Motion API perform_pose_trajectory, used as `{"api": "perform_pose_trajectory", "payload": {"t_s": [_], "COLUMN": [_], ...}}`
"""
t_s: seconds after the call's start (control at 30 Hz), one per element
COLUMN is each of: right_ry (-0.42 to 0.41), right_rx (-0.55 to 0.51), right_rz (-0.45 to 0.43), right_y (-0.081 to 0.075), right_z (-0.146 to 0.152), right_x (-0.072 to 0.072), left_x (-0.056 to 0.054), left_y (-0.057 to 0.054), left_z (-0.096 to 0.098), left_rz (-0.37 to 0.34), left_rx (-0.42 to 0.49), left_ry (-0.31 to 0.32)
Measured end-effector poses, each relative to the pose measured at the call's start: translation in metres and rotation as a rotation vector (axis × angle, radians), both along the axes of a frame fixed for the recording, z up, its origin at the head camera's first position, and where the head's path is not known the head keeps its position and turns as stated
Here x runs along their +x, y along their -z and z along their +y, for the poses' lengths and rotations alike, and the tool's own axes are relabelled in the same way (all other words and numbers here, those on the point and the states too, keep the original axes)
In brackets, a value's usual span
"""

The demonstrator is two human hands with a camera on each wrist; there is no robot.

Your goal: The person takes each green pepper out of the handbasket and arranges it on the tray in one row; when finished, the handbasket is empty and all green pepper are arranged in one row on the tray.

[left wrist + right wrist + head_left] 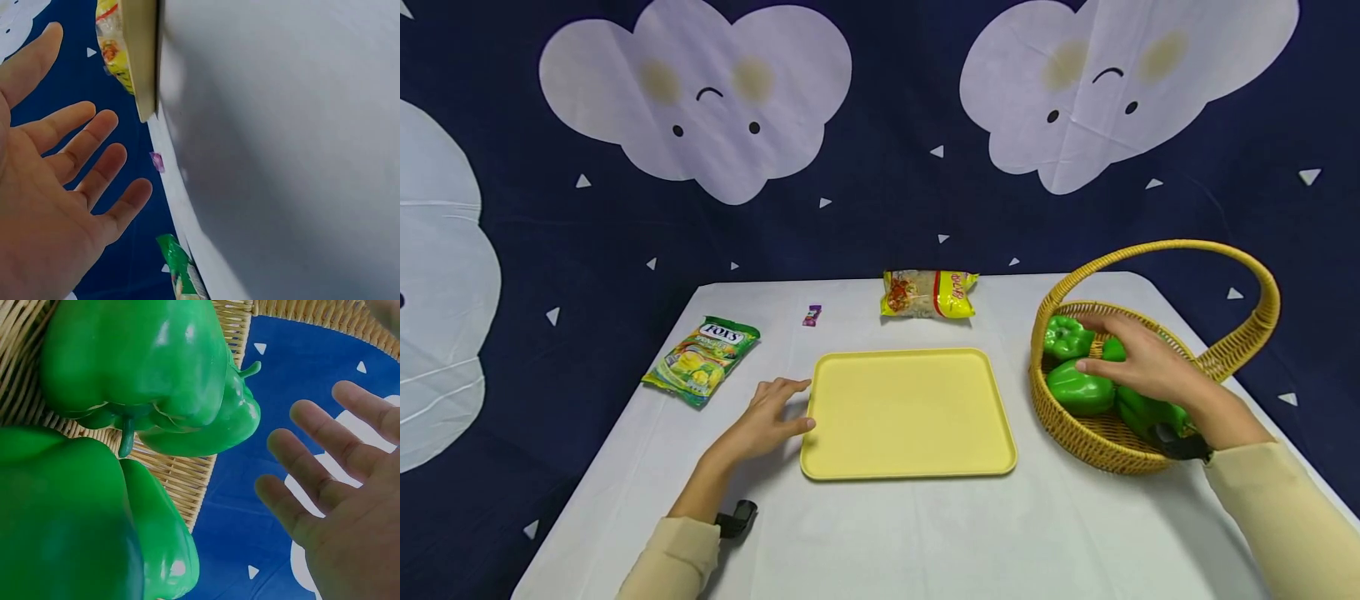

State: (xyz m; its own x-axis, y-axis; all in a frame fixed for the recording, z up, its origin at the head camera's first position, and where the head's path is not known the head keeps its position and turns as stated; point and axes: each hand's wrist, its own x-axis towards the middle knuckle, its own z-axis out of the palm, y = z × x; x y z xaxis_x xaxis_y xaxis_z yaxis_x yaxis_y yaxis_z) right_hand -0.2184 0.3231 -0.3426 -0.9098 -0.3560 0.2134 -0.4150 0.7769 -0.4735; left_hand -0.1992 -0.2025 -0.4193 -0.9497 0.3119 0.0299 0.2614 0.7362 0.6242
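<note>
At three o'clock from the yellow tray (910, 417) in the head view, the wicker basket (1067, 429) is standing on the white-covered counter (880, 542). Green peppers (1078, 387) are lying inside it, one at nine o'clock, one at ten, others partly hidden by the right hand (1146, 362). That hand is hovering over them, below the arch of the handle (1157, 245), thumb and fingers parted, gripping nothing. At the tray's nine o'clock, the left hand (767, 421) is hanging just beside the rim, fingers spread; whether they are touching it, I cannot tell. Around the tray, a green FOX'S bag (703, 358) is lying between nine and ten, a small purple packet (812, 315) between ten and eleven, and a yellow packet (925, 294) at twelve.

Across the left wrist view, the empty fingers are fanning out at nine o'clock, with the tray's edge showing towards twelve.

Through the right wrist view, the peppers are filling the side from eight to twelve o'clock, and the fingers are standing apart from them at four. Those glossy skins are looking slippery, so good handling would probably mean curling round one pepper's broad shoulders, sparing the short stem (126, 436), and keeping the knuckles clear of the handle.
</note>
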Motion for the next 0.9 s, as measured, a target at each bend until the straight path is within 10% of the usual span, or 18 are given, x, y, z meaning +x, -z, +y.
{"api": "perform_pose_trajectory", "payload": {"t_s": [0.9], "right_ry": [-0.015], "right_rx": [0.078], "right_rz": [-0.065], "right_y": [0.017], "right_z": [0.013], "right_x": [-0.009], "left_x": [-0.017], "left_y": [0.009], "left_z": [-0.011], "left_rz": [-0.132], "left_rx": [-0.066], "left_ry": [0.062]}}
